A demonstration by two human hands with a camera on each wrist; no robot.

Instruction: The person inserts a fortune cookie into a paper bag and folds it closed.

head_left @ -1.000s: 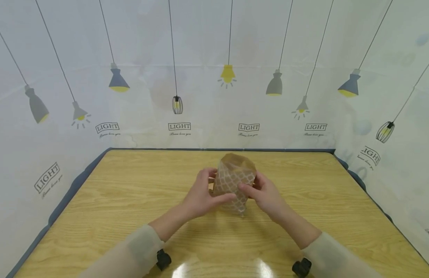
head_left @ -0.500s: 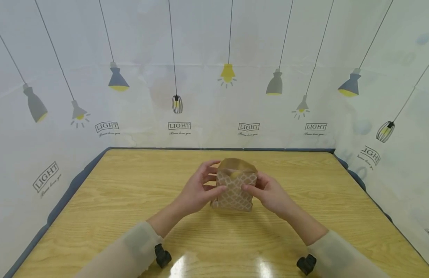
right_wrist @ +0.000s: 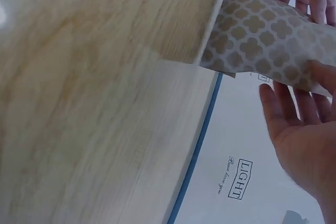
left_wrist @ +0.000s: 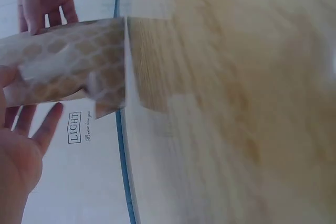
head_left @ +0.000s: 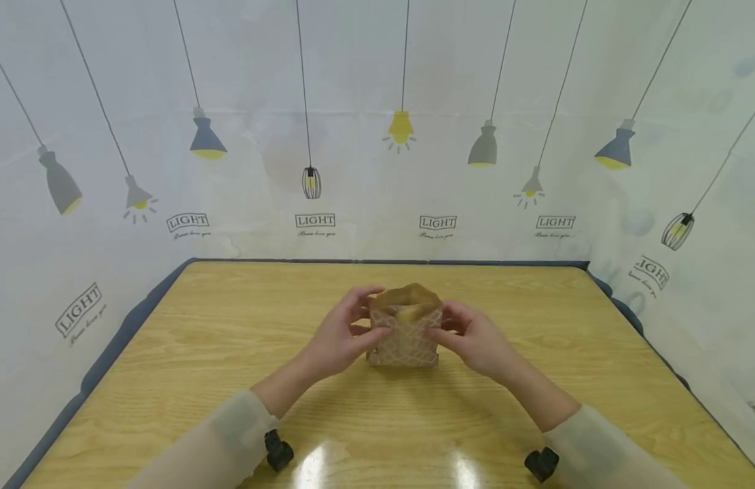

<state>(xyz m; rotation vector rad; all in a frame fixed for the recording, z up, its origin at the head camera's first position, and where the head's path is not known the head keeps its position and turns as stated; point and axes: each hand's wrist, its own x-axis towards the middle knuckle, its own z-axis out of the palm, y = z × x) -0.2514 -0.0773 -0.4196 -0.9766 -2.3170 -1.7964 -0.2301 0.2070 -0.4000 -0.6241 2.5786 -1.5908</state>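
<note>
A small brown paper bag [head_left: 404, 343] with a white lattice pattern stands upright on the table between my hands, its mouth gaping upward. Something pale yellow [head_left: 408, 313] shows inside the mouth, mostly hidden by the front panel. My left hand [head_left: 343, 337] holds the bag's left side, thumb on the front and fingers round behind. On the opposite side my right hand [head_left: 477, 341] grips it the same way. Both wrist views show the patterned paper [left_wrist: 65, 59] between thumb and fingers, with the bag's flat bottom [right_wrist: 215, 32] right at the tabletop.
The wooden table [head_left: 231, 319] has a dark blue edge strip [head_left: 322, 261] along its back and sides. Pale wall sheets [head_left: 359, 81] printed with hanging lamps enclose it on three sides. A small black camera [head_left: 278, 451] hangs at each wrist.
The bag was tilted with its lower end pointing down; it has straightened and come down onto the table. Its mouth has spread wider, and both hands have stayed on its sides.
</note>
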